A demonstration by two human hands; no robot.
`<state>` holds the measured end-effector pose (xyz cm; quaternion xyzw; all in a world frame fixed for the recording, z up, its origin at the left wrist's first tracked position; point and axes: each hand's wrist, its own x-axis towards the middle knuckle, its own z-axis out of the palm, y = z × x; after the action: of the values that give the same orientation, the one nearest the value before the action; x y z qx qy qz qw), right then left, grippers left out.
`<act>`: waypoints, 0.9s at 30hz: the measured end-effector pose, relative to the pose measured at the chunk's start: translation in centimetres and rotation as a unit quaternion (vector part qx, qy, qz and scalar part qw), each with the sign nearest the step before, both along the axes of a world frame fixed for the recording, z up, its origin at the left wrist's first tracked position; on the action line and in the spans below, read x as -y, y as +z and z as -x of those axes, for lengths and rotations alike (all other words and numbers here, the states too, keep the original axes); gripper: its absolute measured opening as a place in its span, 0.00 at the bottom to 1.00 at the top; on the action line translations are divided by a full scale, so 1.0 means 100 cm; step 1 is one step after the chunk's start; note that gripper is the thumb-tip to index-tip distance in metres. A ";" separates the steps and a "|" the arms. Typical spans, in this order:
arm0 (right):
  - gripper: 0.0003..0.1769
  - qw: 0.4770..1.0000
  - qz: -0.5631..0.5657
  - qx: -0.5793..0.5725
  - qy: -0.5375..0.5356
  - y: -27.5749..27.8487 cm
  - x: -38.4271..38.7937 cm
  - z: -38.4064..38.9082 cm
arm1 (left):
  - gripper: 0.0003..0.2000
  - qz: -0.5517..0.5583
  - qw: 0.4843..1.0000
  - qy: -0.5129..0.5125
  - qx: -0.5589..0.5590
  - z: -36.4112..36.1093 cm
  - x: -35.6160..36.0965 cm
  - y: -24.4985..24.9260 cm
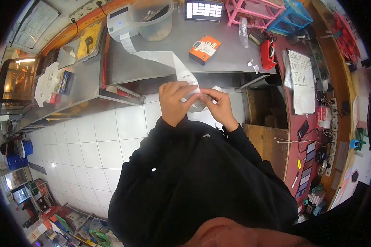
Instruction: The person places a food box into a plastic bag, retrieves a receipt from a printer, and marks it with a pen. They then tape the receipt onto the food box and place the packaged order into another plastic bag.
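Note:
A long white strip of paper labels (156, 56) runs from a white label printer (118, 21) across the steel table and down over its front edge. My left hand (174, 101) is closed on the strip near its lower end, thumb and fingers pinching it. Beside it, my right hand (219, 106) pinches the strip's edge, its fingertips close to my left thumb. Dark print shows on the strip just above my left fingers. Something pale and partly see-through lies below my fingertips, mostly hidden; its kind cannot be made out.
On the steel table (152, 72) are a clear plastic tub (154, 24), an orange box (205, 49), a tablet screen (204, 10) and a red holder with scissors (268, 55). Pink racks (255, 11) stand behind. A clipboard (301, 82) and phones lie on the red side table.

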<state>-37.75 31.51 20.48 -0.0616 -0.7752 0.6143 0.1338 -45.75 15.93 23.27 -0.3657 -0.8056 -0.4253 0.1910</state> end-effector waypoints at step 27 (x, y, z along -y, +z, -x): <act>0.13 0.987 -0.032 0.143 -0.062 -0.051 -0.027 0.052 | 0.08 -0.173 0.971 0.167 0.012 0.099 0.008 -0.030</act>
<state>-42.97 34.26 15.41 -0.1931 -0.8000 0.5648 0.0612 -55.64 15.11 20.22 -0.1824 -0.7716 -0.5244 0.3104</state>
